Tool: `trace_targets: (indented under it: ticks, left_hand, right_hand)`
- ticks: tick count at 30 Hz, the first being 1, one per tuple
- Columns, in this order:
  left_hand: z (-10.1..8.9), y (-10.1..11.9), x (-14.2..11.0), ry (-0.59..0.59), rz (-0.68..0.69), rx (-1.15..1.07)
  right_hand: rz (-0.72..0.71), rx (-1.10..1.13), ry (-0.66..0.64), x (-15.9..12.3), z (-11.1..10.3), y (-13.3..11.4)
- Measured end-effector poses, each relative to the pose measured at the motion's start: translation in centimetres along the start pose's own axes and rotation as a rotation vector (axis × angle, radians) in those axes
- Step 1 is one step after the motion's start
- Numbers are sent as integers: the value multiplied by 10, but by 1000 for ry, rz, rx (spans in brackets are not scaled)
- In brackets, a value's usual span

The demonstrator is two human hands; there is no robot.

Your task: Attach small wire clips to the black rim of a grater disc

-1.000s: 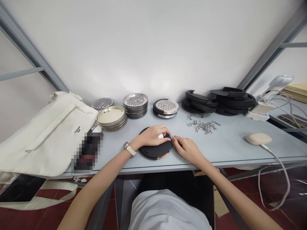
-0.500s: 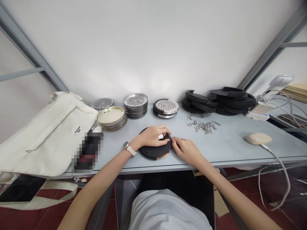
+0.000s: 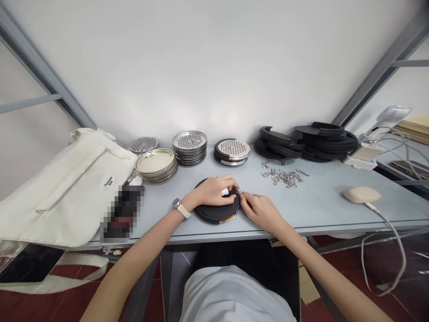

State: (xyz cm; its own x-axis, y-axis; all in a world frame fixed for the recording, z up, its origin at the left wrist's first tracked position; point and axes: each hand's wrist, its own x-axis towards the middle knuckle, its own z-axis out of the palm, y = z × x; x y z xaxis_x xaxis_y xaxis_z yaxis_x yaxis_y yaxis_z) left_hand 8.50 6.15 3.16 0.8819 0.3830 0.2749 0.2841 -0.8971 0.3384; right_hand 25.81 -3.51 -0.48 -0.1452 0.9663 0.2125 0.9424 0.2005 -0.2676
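Note:
A black round disc-shaped case [image 3: 214, 214] lies flat on the table near its front edge, with a silver and orange strip showing along its lower right rim. My left hand [image 3: 216, 190] rests on top of it, fingers curled and holding it down. Something white is wrapped on one of its fingers. At the disc's right edge my right hand [image 3: 259, 208] pinches a small metal clip [image 3: 238, 191], its thumb and forefinger closed. The left fingertips are close to that clip. More wire clips [image 3: 284, 177] lie in a loose pile farther back to the right.
Along the wall stand a stack of gold-rimmed lids [image 3: 156, 161], a stack of metal grater discs [image 3: 190, 143], grater discs with a black rim [image 3: 232, 150] and piled black rings [image 3: 325, 141]. A white bag [image 3: 67, 192] covers the left end. A cream corded device [image 3: 362, 194] sits right.

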Motion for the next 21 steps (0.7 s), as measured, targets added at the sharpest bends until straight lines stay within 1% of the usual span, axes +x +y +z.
trace_targets:
  ticks: [5,16,21]
  left_hand:
    - [1,-2,0,-5,13,-21]
    - [1,-4,0,-14,-4,-67]
    - [2,-5,0,-12,14,-68]
  right_hand:
    - [3,-7,0,0,-1,-1]
    - [-2,-13,-10,0,-1,0]
    - [-5,-18,-14,0,-1,0]
